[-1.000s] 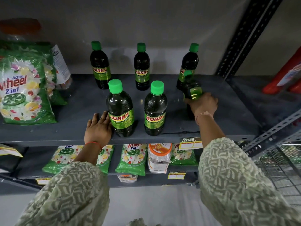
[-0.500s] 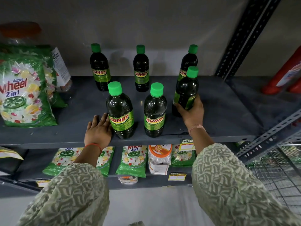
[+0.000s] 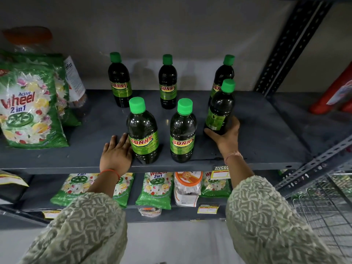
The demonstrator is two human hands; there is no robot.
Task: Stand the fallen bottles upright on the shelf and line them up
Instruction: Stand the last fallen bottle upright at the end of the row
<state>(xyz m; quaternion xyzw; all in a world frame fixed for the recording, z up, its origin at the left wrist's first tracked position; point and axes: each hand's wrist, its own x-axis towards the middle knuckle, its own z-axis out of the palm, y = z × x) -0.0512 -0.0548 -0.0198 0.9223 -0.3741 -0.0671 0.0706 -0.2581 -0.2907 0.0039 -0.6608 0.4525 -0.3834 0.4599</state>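
Several dark bottles with green caps stand upright on the grey shelf (image 3: 257, 130). Three form a back row: back left bottle (image 3: 119, 82), back middle bottle (image 3: 167, 84), back right bottle (image 3: 223, 73). In front stand the front left bottle (image 3: 143, 134) and the front middle bottle (image 3: 182, 134). My right hand (image 3: 226, 136) grips the base of the front right bottle (image 3: 221, 109), which stands upright with its label turned away. My left hand (image 3: 116, 153) lies flat on the shelf, fingers against the front left bottle's base.
Green detergent bags (image 3: 28, 103) fill the shelf's left end. A perforated metal post (image 3: 293, 40) rises at the right, with red containers (image 3: 335, 96) beyond it. Below are more green bags (image 3: 154, 189), an orange-lidded jar (image 3: 187, 187) and a wire basket (image 3: 327, 206).
My right hand lifted the front right bottle from lying on its side to upright and slid down to its base. My left hand stayed in place.
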